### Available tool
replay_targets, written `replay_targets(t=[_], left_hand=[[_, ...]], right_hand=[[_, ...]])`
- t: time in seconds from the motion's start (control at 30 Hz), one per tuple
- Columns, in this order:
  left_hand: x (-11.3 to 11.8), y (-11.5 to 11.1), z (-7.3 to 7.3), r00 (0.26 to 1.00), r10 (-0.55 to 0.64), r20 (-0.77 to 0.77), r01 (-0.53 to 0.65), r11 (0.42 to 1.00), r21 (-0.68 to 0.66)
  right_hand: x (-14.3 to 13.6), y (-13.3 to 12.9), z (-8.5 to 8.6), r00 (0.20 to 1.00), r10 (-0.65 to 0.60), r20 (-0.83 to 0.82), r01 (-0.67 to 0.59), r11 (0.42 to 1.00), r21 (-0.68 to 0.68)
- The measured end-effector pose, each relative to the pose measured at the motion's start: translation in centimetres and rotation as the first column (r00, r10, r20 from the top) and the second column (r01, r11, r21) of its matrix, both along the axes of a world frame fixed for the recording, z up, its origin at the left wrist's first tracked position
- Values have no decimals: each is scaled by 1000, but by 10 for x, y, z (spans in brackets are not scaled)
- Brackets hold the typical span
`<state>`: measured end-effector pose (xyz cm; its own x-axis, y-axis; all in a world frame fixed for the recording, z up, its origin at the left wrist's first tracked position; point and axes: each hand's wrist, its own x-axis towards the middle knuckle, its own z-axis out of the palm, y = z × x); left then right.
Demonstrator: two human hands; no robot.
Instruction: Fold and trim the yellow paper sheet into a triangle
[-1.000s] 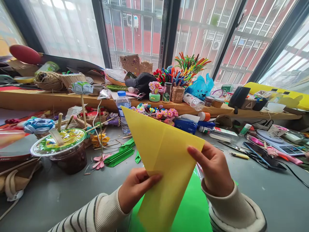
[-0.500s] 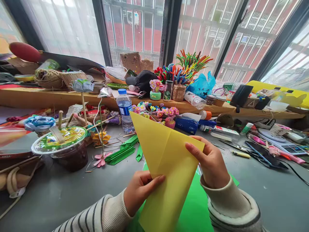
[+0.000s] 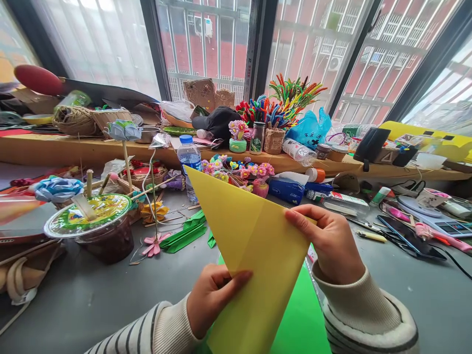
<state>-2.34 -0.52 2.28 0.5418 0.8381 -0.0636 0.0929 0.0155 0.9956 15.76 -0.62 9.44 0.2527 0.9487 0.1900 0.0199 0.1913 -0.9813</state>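
A folded sheet of yellow paper (image 3: 254, 246) is held up in front of me, its pointed corner toward the upper left and a faint crease down its middle. My left hand (image 3: 217, 295) pinches its lower left edge, thumb on the near face. My right hand (image 3: 326, 241) grips the upper right edge between thumb and fingers. The fingers behind the paper are partly hidden. Under it lies a bright green sheet (image 3: 302, 314) on the grey table (image 3: 158, 290).
Folded green paper strips (image 3: 184, 236), a pink flower (image 3: 155, 244) and a lidded cup (image 3: 106, 236) lie left. A water bottle (image 3: 191, 162) stands behind the paper. A phone (image 3: 411, 236) and a scale (image 3: 435, 216) are right. A wooden shelf (image 3: 162, 156) holds craft items.
My right hand has moved slightly right with its edge of the paper. The paper's pointed corner has shifted left and a little up. My left hand keeps its grip, almost in the same place.
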Motion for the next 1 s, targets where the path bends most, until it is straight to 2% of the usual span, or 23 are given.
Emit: replay_targets(t=[0.4, 0.67, 0.87, 1.0], left_hand=[[-1, -1, -2, 999, -9, 42, 10, 1000, -21], [-2, -2, -3, 997, 14, 71, -13, 1000, -18], [-3, -1, 2, 993, -10, 120, 18, 998, -66], [-3, 2, 11, 987, 32, 156, -16, 995, -102]], right_hand=[[1, -2, 0, 1000, -6, 19, 5, 1000, 16], [1, 1, -1, 989, 85, -120, -88, 996, -16], [0, -1, -2, 993, 33, -112, -29, 999, 38], [1, 0, -3, 996, -18, -85, 24, 998, 61]])
